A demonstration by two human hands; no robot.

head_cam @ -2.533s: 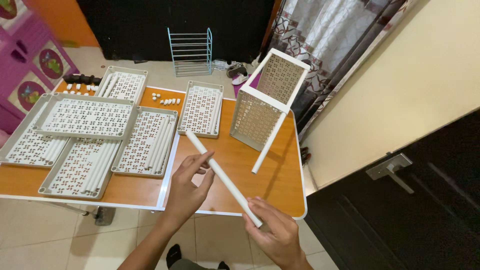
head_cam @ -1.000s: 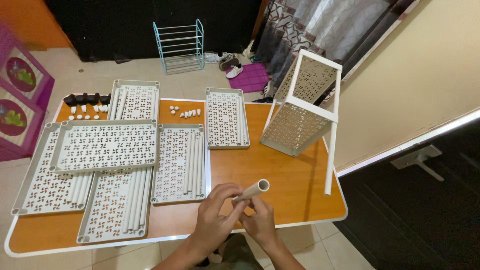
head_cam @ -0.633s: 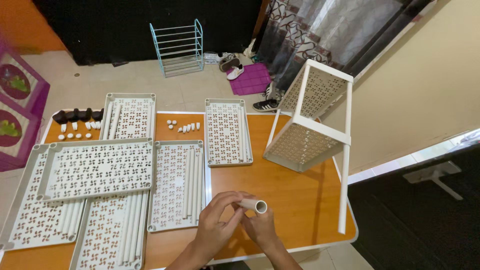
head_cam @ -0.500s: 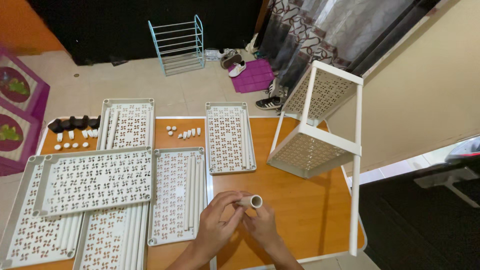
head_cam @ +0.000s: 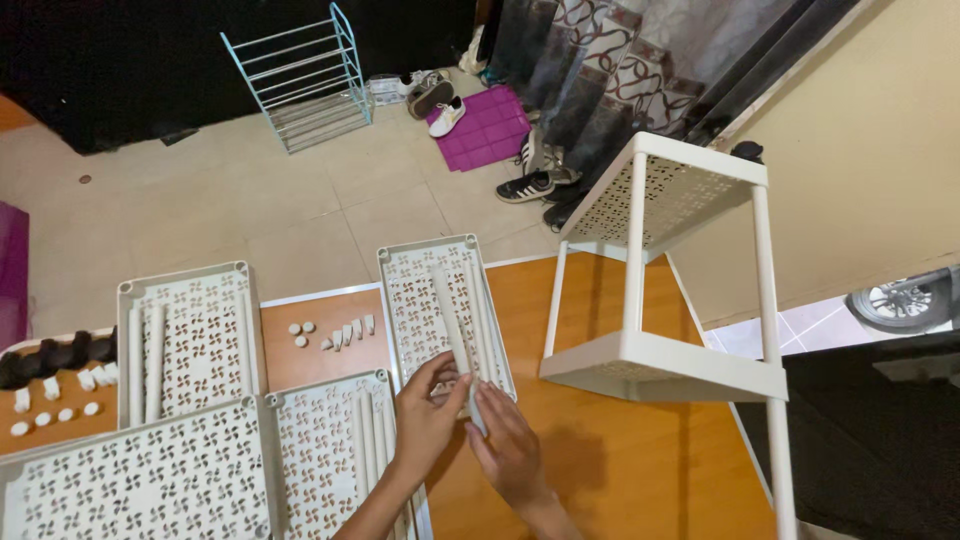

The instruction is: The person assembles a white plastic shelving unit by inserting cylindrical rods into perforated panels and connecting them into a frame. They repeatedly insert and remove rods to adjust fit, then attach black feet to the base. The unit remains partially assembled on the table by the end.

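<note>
My left hand (head_cam: pixel 424 418) and my right hand (head_cam: pixel 510 452) meet over the orange table (head_cam: pixel 620 460), both closed around the near end of a long white plastic tube (head_cam: pixel 462 352). The tube points away from me and lies over a white perforated shelf panel (head_cam: pixel 412 285) that carries more tubes. To the right of my hands a partly built white rack (head_cam: pixel 662 364) stands upright on thin legs, with two perforated shelves.
More perforated panels (head_cam: pixel 195 340) with tubes lie at the left. Small white caps (head_cam: pixel 330 334) and dark caps (head_cam: pixel 58 352) sit between them. On the tiled floor beyond are a light-blue wire shoe rack (head_cam: pixel 305 72), shoes (head_cam: pixel 440 100) and a purple mat (head_cam: pixel 484 124).
The tube, earlier end-on toward me, now lies lengthwise over the panel. The white rack has gone from tilted to upright. My view has shifted to the right and closer.
</note>
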